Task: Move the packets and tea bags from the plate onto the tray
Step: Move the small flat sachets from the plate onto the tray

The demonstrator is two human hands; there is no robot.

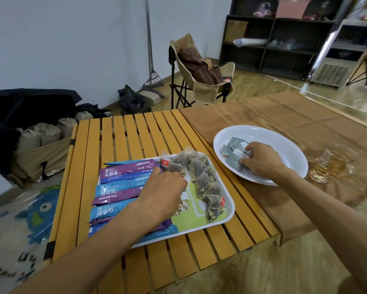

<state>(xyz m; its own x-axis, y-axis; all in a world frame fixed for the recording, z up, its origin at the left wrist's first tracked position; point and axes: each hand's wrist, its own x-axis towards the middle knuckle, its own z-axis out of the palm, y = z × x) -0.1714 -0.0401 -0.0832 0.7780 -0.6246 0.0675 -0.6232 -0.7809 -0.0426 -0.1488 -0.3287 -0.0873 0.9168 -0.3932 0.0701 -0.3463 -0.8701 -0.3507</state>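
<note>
A white tray [229,211] lies on the slatted wooden table. Several blue and purple stick packets [123,183] fill its left half, and several pyramid tea bags [203,177] run down its right side. My left hand [163,192] rests palm down on the middle of the tray, fingertips at the tea bags; whether it holds anything is hidden. To the right a white plate [284,143] holds several small grey packets [234,145]. My right hand [261,160] is inside the plate, thumb and fingers pinching grey packets.
A glass cup of amber tea [332,163] stands just right of the plate on a brown cloth [284,111]. A folding chair [201,71] stands behind the table, dark shelves [273,43] at the back right, bags [40,132] on the floor at left.
</note>
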